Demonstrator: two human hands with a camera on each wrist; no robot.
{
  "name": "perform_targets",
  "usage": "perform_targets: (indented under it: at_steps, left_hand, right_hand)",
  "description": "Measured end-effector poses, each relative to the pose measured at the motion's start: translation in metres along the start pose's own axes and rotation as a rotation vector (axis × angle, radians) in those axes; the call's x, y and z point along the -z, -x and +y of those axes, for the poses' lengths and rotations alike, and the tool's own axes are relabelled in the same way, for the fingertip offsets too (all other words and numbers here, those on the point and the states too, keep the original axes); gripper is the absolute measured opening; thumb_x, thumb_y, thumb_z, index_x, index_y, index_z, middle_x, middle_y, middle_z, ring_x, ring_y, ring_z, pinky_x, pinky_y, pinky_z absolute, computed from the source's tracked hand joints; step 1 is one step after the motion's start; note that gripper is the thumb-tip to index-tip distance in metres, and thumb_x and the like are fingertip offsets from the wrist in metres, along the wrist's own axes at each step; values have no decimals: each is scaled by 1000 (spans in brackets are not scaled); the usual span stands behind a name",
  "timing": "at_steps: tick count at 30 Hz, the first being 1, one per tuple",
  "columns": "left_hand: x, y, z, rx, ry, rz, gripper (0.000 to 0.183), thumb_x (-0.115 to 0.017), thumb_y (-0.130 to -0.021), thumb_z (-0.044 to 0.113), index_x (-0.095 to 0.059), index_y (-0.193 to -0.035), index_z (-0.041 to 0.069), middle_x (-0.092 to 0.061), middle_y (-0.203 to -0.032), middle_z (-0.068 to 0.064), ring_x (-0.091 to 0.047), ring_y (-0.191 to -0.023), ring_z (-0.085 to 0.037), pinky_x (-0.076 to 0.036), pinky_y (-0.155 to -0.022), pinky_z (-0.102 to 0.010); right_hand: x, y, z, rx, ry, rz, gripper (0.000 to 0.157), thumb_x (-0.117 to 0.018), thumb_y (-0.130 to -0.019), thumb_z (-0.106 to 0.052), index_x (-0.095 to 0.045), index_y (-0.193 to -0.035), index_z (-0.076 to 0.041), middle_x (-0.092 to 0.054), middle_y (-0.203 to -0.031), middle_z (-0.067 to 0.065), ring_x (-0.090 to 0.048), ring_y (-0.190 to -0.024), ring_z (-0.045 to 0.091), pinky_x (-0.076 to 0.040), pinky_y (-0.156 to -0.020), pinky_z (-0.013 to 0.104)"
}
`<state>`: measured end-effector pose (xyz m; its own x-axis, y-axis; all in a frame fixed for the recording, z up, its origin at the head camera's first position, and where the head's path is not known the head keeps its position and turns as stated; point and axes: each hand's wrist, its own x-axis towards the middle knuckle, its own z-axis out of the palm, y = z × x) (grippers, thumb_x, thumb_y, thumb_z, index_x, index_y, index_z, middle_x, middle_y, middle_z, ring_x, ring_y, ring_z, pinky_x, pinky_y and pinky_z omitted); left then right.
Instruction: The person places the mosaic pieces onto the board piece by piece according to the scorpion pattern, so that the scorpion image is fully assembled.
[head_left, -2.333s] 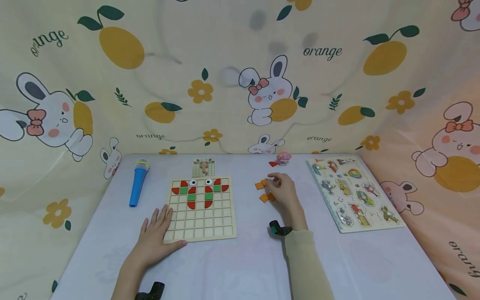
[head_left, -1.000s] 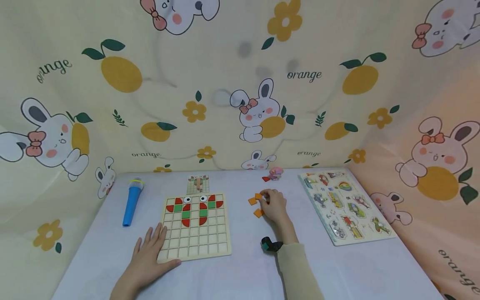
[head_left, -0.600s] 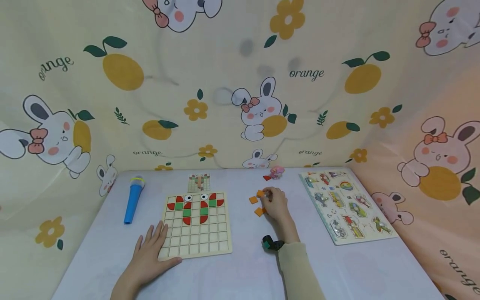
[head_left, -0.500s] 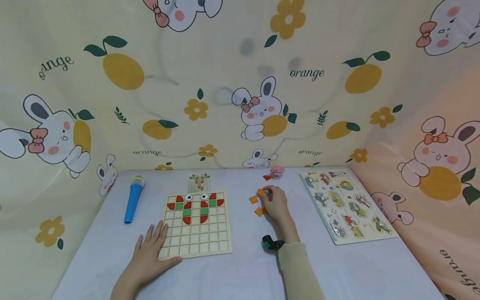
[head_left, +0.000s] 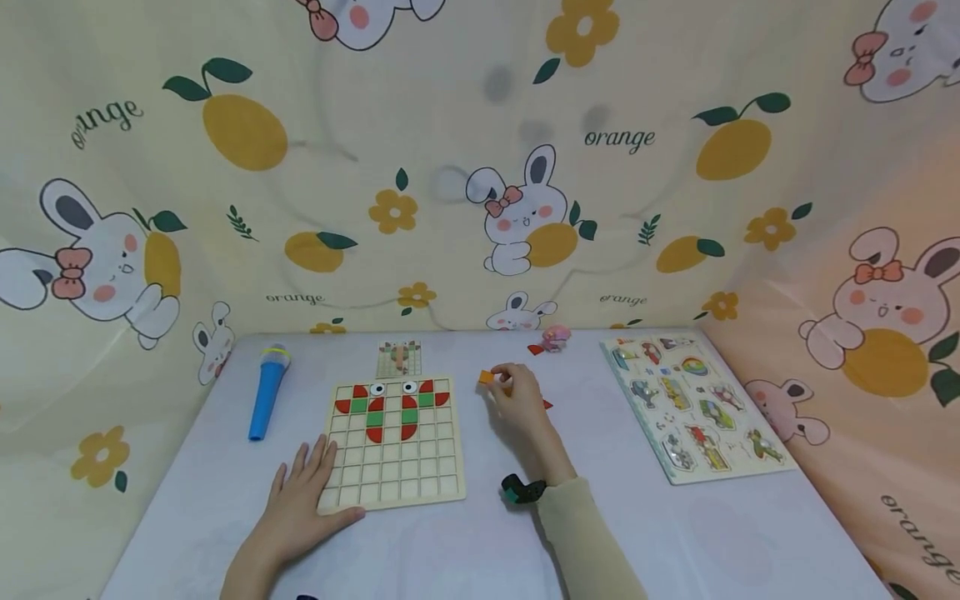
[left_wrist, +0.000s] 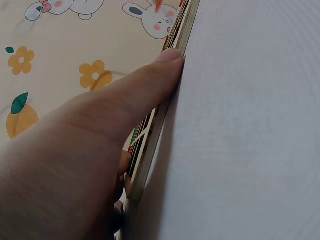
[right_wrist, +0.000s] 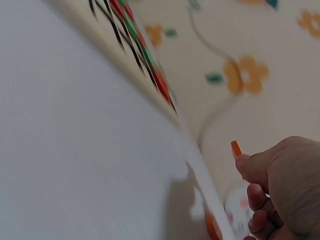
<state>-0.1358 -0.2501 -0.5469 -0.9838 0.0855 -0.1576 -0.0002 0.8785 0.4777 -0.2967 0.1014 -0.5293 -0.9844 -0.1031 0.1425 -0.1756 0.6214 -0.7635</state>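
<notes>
A wooden grid board (head_left: pixel 397 475) lies on the table with red, green and eye-marked tiles in its upper rows. My left hand (head_left: pixel 300 492) rests on its lower left corner, fingers spread and fairly straight. The thumb (left_wrist: pixel 145 82) lies along the near edge in the left wrist view. Right of the board, my right hand (head_left: pixel 521 404) pinches an orange square tile (head_left: pixel 486 377) between thumb and fingertips. In the right wrist view the orange tile (right_wrist: pixel 236 148) sticks out beyond the thumb, above the table. The right hand mostly hides the other orange tiles.
A small pattern card (head_left: pixel 400 358) lies behind the board. At left is a blue toy microphone (head_left: pixel 267 400). A pink figurine (head_left: pixel 556 337) and a red piece (head_left: pixel 535 349) sit at the back. A picture puzzle board (head_left: pixel 697 404) occupies the right side.
My right hand has picked up an orange tile from the loose tiles and moved left toward the grid board. A red piece now shows behind that hand. The left hand stays put.
</notes>
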Motion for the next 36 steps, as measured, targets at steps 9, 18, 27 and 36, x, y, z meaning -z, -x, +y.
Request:
perform_targets:
  at_steps: [9, 18, 27, 36]
  left_hand:
    - [1, -2, 3, 0, -4, 12, 129, -72, -80, 80, -21, -167, -2, -10, -176, -25, 0, -160, -54, 5, -122, -77]
    - [3, -2, 3, -22, -3, 37, 127, -74, -81, 77, -22, -167, -1, -12, -176, -25, -2, -160, -55, 3, -123, -77]
    - [3, -2, 2, -13, -1, 31, 127, -74, -81, 77, -22, -167, 0, -11, -176, -25, -1, -160, -55, 3, -123, -77]
    - [0, -1, -2, -13, -6, 43, 127, -74, -81, 77, -23, -167, 0, -13, -175, -25, -3, -160, -54, 2, -123, -77]
  right_hand:
    - [-54, 4, -45, 185, 34, -171, 23, -72, -102, -15, -71, -122, -4, -62, -102, 7, -52, -94, 20, -44, -81, 34]
    - [-89, -4, -73, 248, 100, -264, 22, -73, -102, -18, -72, -121, -7, -62, -101, 3, -54, -90, 15, -44, -83, 34]
    - [-101, -7, -80, 234, 194, -224, 22, -75, -99, -21, -76, -119, -11, -62, -94, 0, -52, -85, 13, -38, -77, 30]
    - [-107, -7, -85, 199, 226, -212, 21, -76, -96, -22, -80, -115, -15, -63, -92, -1, -51, -83, 13, -37, -73, 28]
